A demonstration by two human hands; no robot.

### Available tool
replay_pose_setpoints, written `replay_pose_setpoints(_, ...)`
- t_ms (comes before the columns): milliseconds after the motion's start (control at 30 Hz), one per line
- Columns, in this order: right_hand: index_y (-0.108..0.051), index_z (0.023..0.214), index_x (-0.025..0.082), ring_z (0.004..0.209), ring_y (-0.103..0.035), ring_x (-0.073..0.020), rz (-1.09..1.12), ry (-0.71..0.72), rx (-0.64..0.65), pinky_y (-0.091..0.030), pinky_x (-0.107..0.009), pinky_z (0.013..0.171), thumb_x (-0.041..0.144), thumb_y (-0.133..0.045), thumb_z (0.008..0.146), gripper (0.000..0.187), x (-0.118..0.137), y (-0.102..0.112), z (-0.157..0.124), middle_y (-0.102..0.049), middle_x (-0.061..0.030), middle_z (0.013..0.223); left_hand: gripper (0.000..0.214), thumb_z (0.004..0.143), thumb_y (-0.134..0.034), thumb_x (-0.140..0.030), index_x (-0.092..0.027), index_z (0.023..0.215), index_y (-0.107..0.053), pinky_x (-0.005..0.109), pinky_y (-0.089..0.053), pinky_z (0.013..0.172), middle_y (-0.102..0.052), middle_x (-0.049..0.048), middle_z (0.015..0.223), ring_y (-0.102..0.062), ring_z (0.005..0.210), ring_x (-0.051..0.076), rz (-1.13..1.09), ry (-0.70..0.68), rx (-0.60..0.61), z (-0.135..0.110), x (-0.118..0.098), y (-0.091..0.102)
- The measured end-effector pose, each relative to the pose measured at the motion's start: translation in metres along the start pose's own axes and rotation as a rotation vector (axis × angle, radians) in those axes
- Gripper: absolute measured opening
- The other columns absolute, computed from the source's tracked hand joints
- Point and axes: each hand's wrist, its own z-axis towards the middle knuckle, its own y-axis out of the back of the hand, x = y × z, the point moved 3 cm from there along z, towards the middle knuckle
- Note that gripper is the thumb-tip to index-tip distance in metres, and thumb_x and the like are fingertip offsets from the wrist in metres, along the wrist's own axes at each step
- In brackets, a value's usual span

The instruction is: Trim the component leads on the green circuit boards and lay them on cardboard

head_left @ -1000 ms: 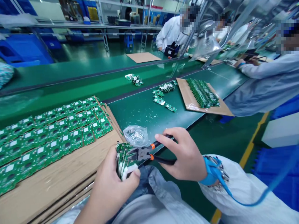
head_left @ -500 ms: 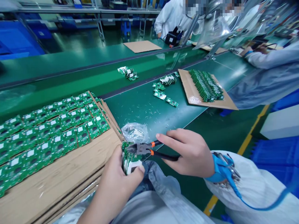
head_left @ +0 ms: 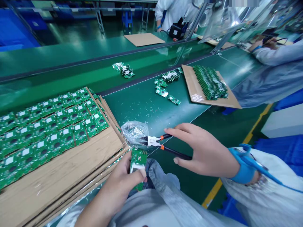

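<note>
Head view: lead trimming looks in hand, left hand (head_left: 118, 186) pinching a board (head_left: 138, 157) over the lap beside the cardboard (head_left: 71, 170), right hand (head_left: 203, 151) loosely gripping cutters (head_left: 153, 141) held clear near the bag (head_left: 134, 130), so a cut needs the jaws brought onto the board's leads.

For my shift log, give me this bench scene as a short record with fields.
left hand: holds one circuit board
right hand: holds black-handled cutters, tips at the plastic bag
cutters and circuit board: apart
left of hands: cardboard sheet bearing rows of boards
right wrist: blue strap
far right: co-worker's sleeve
</note>
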Motion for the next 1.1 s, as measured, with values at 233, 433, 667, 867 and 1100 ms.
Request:
replay_pose_setpoints(233,-0.052,0.12,0.019,0.083,-0.054,-0.0257,-0.085,0.151,-0.155,-0.046,-0.042,0.066,0.035,-0.058,0.075,0.048,0.013,0.0,-0.003,-0.058,-0.0132,0.099,0.047,0.065,-0.072,-0.039,-0.023,0.105,-0.053,0.02,-0.039,0.057,-0.06,-0.0004,0.075,-0.051,0.066,0.014,0.213,-0.21,-0.121,-0.015,-0.01,0.006)
replay_pose_setpoints(433,-0.051,0.118,0.024,0.079,-0.054,-0.0231,-0.149,0.214,-0.203,-0.044,-0.041,0.068,0.035,-0.059,0.077,0.043,0.017,0.003,0.001,-0.059,-0.0103,0.094,0.046,0.062,-0.068,-0.027,-0.024,0.105,-0.056,0.024,-0.044,0.061,-0.062,0.0008,0.078,-0.057,0.069,0.019,0.305,-0.242,-0.213,-0.021,-0.016,0.005)
replay_pose_setpoints(667,-0.053,0.113,0.021,0.077,-0.055,-0.0222,-0.176,0.24,-0.28,-0.045,-0.039,0.067,0.038,-0.062,0.077,0.041,0.021,-0.001,0.003,-0.06,-0.0111,0.092,0.046,0.064,-0.063,-0.019,-0.025,0.109,-0.055,0.025,-0.048,0.067,-0.066,0.0018,0.095,-0.063,0.082,0.022,0.386,-0.324,-0.177,-0.021,-0.016,0.005)
replay_pose_setpoints(867,-0.056,0.108,0.018,0.065,-0.054,-0.0169,-0.19,0.272,-0.325,-0.043,-0.031,0.058,0.029,-0.063,0.076,0.034,0.022,-0.007,0.003,-0.063,-0.0085,0.082,0.041,0.065,-0.061,-0.019,-0.022,0.104,-0.053,0.024,-0.047,0.064,-0.064,-0.0006,0.084,-0.061,0.074,0.017,0.386,-0.339,-0.266,-0.019,-0.014,0.002)
replay_pose_setpoints(1100,-0.058,0.107,0.015,0.06,-0.054,-0.0154,-0.204,0.261,-0.312,-0.042,-0.029,0.054,0.026,-0.058,0.08,0.029,0.02,-0.015,0.003,-0.065,-0.008,0.078,0.037,0.068,-0.06,-0.023,-0.021,0.103,-0.049,0.029,-0.047,0.065,-0.062,0.0019,0.083,-0.059,0.072,0.019,0.484,-0.297,-0.322,-0.015,-0.007,0.0)
